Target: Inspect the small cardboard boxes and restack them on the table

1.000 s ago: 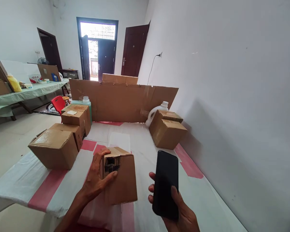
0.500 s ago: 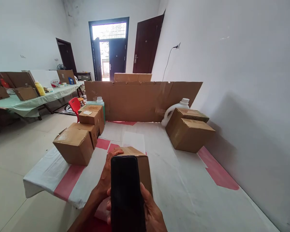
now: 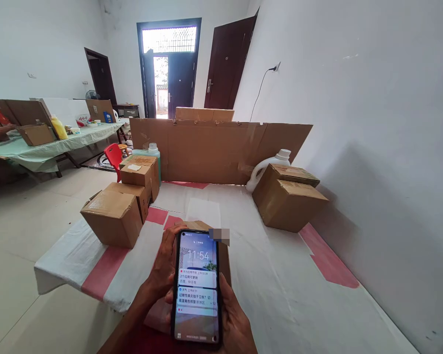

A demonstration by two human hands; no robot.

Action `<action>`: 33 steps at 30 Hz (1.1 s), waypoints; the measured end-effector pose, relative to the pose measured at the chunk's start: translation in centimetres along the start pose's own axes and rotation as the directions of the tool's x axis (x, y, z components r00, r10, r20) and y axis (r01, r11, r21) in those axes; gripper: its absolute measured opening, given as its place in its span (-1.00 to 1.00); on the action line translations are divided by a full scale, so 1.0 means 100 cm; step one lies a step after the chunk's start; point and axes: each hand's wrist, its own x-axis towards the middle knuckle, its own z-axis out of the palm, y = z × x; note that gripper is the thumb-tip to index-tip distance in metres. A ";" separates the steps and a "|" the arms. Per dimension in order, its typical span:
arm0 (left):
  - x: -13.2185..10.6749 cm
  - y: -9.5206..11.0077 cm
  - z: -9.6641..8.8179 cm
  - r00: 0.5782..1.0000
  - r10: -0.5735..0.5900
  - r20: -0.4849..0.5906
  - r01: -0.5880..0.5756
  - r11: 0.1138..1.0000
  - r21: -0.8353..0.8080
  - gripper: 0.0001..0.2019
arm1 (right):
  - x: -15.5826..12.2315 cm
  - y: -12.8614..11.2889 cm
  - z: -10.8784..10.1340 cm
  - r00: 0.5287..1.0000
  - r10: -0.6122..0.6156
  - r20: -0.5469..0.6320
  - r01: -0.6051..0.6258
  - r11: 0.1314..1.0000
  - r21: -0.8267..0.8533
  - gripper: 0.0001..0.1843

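Note:
A smartphone [image 3: 197,295] stands tilted up in my right hand [image 3: 236,319], its screen lit with the time 11:54 and notifications. My right thumb lies along its right edge, and fingertips show at its left edge. Behind the phone is a cardboard box [image 3: 225,265], mostly hidden. At that box's left side is my left hand [image 3: 166,260], its fingers curled over the upper edge. Part of the left hand is covered by the phone.
Cardboard boxes [image 3: 112,216] stand on the left of the cloth-covered table [image 3: 280,275], with a green-liquid jug [image 3: 153,152] behind. More boxes [image 3: 295,204] and a white jug [image 3: 269,164] are on the right. A cardboard panel [image 3: 206,152] spans the back. At far left, another person's hand [image 3: 0,132] shows.
The phone's screen has gone from dark to lit. The phone has shifted slightly right, and my view has tilted a little. My left hand stays at the box.

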 end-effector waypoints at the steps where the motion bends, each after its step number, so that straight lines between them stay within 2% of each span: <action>1: 0.001 0.003 -0.001 1.000 0.030 -0.005 -0.030 1.000 0.007 -0.41 | -0.002 -0.001 0.000 1.000 0.006 -0.012 -0.006 1.000 0.013 -0.39; 3: 0.002 0.009 -0.002 0.997 0.079 -0.014 -0.079 0.997 0.002 -0.37 | -0.005 -0.001 -0.002 0.999 0.035 -0.037 -0.033 0.998 0.045 -0.41; 6: 0.003 0.016 -0.002 0.997 0.073 -0.016 -0.073 0.997 -0.031 -0.35 | -0.009 -0.001 -0.005 0.998 0.036 -0.054 -0.032 0.997 0.072 -0.42; 10: 0.003 0.017 -0.002 1.000 -0.024 -0.009 0.024 1.000 0.007 -0.40 | -0.013 -0.003 -0.002 0.996 -0.062 -0.061 0.066 0.996 0.059 -0.41; 13: 0.004 0.016 -0.005 0.994 -0.105 -0.002 0.105 0.994 0.015 -0.38 | -0.018 -0.016 0.000 0.978 -0.198 -0.068 0.198 0.980 -0.005 -0.37; 15: 0.006 0.015 -0.009 0.990 -0.138 -0.007 0.138 0.990 0.020 -0.40 | -0.021 -0.032 -0.006 0.942 -0.324 -0.084 0.318 0.945 -0.081 -0.31; 17: 0.010 0.014 -0.012 0.986 -0.168 -0.008 0.169 0.985 0.025 -0.40 | -0.020 -0.052 -0.026 0.880 -0.448 -0.158 0.418 0.889 -0.188 -0.27; 18: 0.013 0.013 -0.013 0.983 -0.183 -0.004 0.183 0.983 0.022 -0.40 | -0.018 -0.062 -0.042 0.828 -0.513 -0.228 0.452 0.850 -0.269 -0.25; 19: 0.016 0.013 -0.015 0.981 -0.195 0.002 0.195 0.981 0.019 -0.40 | -0.016 -0.072 -0.061 0.756 -0.578 -0.307 0.458 0.803 -0.382 -0.23; 20: 0.018 0.013 -0.016 0.979 -0.203 0.007 0.203 0.979 0.020 -0.40 | -0.014 -0.082 -0.083 0.654 -0.646 -0.394 0.430 0.746 -0.508 -0.21; 21: 0.021 0.013 -0.017 0.977 -0.212 0.012 0.211 0.977 0.024 -0.40 | -0.012 -0.090 -0.107 0.515 -0.734 -0.443 0.354 0.652 -0.670 -0.21; 22: 0.024 0.014 -0.017 0.975 -0.222 0.014 0.222 0.975 0.029 -0.40 | -0.011 -0.097 -0.130 0.390 -0.809 -0.439 0.205 0.541 -0.816 -0.20; 23: 0.026 0.015 -0.018 0.972 -0.236 0.017 0.235 0.971 0.034 -0.39 | -0.011 -0.102 -0.151 0.327 -0.831 -0.450 0.127 0.511 -0.850 -0.23; 25: 0.031 0.016 -0.019 0.963 -0.270 0.023 0.269 0.963 0.030 -0.40 | -0.013 -0.109 -0.185 0.284 -0.837 -0.468 -0.009 0.485 -0.874 -0.34; 28: 0.042 0.015 -0.019 0.956 -0.292 0.031 0.292 0.956 -0.004 -0.44 | -0.021 -0.117 -0.212 0.296 -0.824 -0.483 -0.195 0.443 -0.875 -0.50; 31: 0.056 0.010 -0.019 0.948 -0.317 0.030 0.318 0.947 -0.052 -0.47 | -0.026 -0.125 -0.224 0.344 -0.827 -0.445 -0.478 0.253 -0.841 -0.56; 33: 0.065 0.006 -0.018 0.941 -0.337 0.034 0.339 0.935 -0.100 -0.49 | -0.027 -0.127 -0.229 0.347 -0.822 -0.451 -0.653 0.133 -0.746 -0.50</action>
